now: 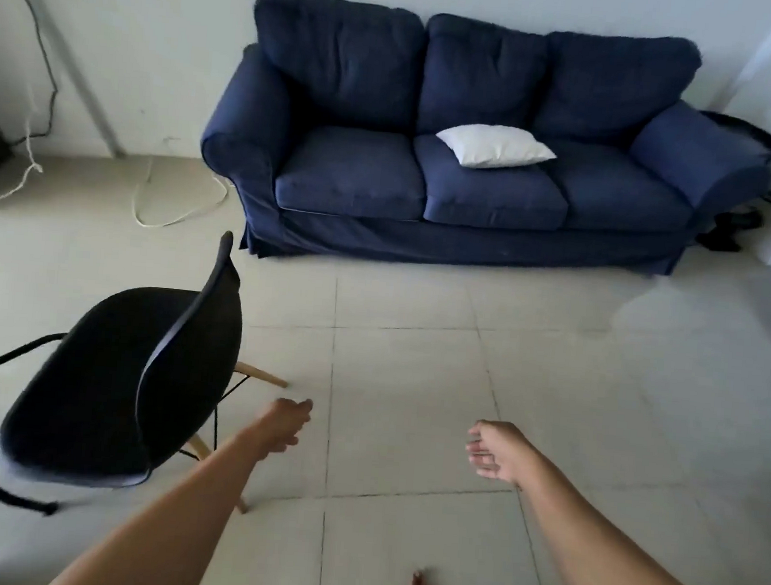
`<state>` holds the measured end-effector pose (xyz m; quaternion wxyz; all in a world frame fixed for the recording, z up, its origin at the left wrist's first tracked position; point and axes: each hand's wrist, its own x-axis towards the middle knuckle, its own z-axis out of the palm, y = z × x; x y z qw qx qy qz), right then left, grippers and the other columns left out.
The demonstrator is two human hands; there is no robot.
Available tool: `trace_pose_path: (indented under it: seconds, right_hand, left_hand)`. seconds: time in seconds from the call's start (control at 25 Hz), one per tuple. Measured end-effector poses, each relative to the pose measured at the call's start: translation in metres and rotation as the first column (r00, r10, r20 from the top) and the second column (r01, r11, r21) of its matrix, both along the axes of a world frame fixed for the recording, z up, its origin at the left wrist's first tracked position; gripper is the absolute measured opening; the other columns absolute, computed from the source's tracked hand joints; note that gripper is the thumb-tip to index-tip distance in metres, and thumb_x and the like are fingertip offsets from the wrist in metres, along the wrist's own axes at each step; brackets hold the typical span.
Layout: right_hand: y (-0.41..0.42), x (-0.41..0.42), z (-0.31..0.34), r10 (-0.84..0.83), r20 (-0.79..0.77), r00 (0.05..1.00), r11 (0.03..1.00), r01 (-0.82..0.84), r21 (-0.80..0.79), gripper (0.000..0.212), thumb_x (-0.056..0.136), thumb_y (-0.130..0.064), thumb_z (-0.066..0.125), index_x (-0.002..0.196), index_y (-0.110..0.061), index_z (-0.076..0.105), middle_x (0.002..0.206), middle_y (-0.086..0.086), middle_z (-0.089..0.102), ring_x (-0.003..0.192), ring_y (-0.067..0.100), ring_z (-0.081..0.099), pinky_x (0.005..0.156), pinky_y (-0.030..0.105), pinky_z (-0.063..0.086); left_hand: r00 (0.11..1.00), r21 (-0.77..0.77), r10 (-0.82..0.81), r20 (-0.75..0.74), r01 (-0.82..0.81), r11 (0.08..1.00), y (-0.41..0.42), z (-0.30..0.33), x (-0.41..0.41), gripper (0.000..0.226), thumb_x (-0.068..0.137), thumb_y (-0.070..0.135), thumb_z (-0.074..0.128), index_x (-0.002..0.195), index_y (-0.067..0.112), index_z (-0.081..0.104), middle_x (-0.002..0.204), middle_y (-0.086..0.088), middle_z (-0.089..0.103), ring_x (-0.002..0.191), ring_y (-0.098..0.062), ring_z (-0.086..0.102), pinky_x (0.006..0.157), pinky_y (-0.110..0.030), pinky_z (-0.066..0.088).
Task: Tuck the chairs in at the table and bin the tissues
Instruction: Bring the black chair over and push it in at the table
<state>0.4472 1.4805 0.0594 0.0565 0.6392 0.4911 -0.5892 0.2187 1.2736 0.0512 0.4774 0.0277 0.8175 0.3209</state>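
Neither of my hands holds anything. My left hand [284, 426] hangs with fingers loosely curled just beside the chair [122, 387], close to its back edge but not touching it. My right hand [496, 449] is likewise loosely curled and empty, well apart from the chair over bare floor tiles.

The chair stands on the floor in front of the sofa [455, 150], to its left end, well apart from it. Its shell looks like stiff moulded plastic on thin wooden and wire legs, so I judge it light and rigid. The top rim of its backrest is the natural place to take hold; the legs could catch on tile joints if dragged.

No table, bin or tissues are in view. The chair's far legs are cut off by the frame edge, and motion blur softens its outline. Dark items beside the sofa's right arm are too dim to identify. A white cushion [495, 146] lies on the sofa seat.
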Motion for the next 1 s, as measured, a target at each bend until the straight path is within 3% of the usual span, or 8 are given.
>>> trace_pose_path:
  seconds: [0.16, 0.52, 0.64, 0.8, 0.92, 1.0]
  right_hand:
    - [0.064, -0.067, 0.001, 0.225, 0.018, 0.974, 0.974, -0.225, 0.013, 0.016, 0.095, -0.017, 0.039, 0.091, -0.013, 0.054, 0.07, 0.005, 0.054, 0.059, 0.018, 0.05, 0.065, 0.028, 0.039]
    - [0.127, -0.245, -0.01, 0.709, 0.051, 0.704, 0.703, -0.71, 0.033, 0.012, 0.094, -0.019, 0.045, 0.099, -0.014, 0.054, 0.073, 0.004, 0.056, 0.061, 0.016, 0.05, 0.059, 0.025, 0.039]
    - [0.127, -0.295, -0.006, 0.839, 0.056, 0.542, 0.541, -0.841, 0.022, 0.012, 0.094, -0.02, 0.044, 0.1, -0.016, 0.054, 0.073, 0.003, 0.055, 0.06, 0.015, 0.05, 0.058, 0.024, 0.038]
    - [0.125, -0.364, 0.005, 0.955, 0.023, 0.296, 0.292, -0.951, 0.102, 0.015, 0.094, -0.021, 0.043, 0.101, -0.016, 0.056, 0.077, 0.002, 0.057, 0.063, 0.015, 0.051, 0.057, 0.023, 0.037]
    - [0.128, -0.423, 0.021, 0.997, 0.064, 0.034, 0.014, -0.954, 0.299, 0.027, 0.094, -0.021, 0.043, 0.101, -0.004, 0.063, 0.08, 0.006, 0.057, 0.069, 0.02, 0.049, 0.057, 0.024, 0.035]
    - [0.126, -0.452, 0.037, 0.989, 0.093, -0.112, -0.141, -0.897, 0.419, 0.03, 0.093, -0.023, 0.043, 0.097, -0.001, 0.063, 0.086, 0.009, 0.059, 0.077, 0.023, 0.051, 0.066, 0.027, 0.038]
  left_hand:
    - [0.975, -0.041, 0.224, 0.012, -0.223, 0.974, 0.016, 0.001, -0.014, 0.034, 0.096, 0.04, 0.042, 0.096, 0.011, 0.059, 0.085, -0.003, 0.055, 0.068, -0.017, 0.054, 0.063, -0.026, 0.041]
    - [0.768, -0.088, 0.635, 0.082, -0.63, 0.772, 0.058, -0.026, -0.043, 0.03, 0.097, 0.036, 0.043, 0.084, 0.011, 0.054, 0.069, 0.0, 0.048, 0.054, -0.014, 0.044, 0.053, -0.023, 0.03]
    - [0.676, -0.112, 0.736, 0.038, -0.729, 0.675, 0.065, -0.022, -0.043, 0.028, 0.097, 0.034, 0.043, 0.081, 0.012, 0.051, 0.069, -0.002, 0.049, 0.053, -0.014, 0.042, 0.05, -0.023, 0.029]
    - [0.589, -0.175, 0.805, -0.074, -0.802, 0.571, 0.052, -0.012, -0.03, 0.031, 0.097, 0.034, 0.041, 0.096, 0.008, 0.058, 0.084, -0.007, 0.058, 0.056, -0.014, 0.049, 0.049, -0.024, 0.038]
    - [0.417, -0.165, 0.886, -0.203, -0.907, 0.389, 0.046, 0.002, -0.013, 0.036, 0.096, 0.036, 0.042, 0.078, 0.009, 0.06, 0.074, -0.007, 0.056, 0.061, -0.018, 0.05, 0.059, -0.029, 0.044]
    - [0.286, -0.107, 0.885, -0.367, -0.958, 0.265, 0.048, 0.017, -0.01, 0.039, 0.097, 0.034, 0.042, 0.071, 0.009, 0.058, 0.077, -0.013, 0.059, 0.07, -0.025, 0.056, 0.071, -0.037, 0.05]
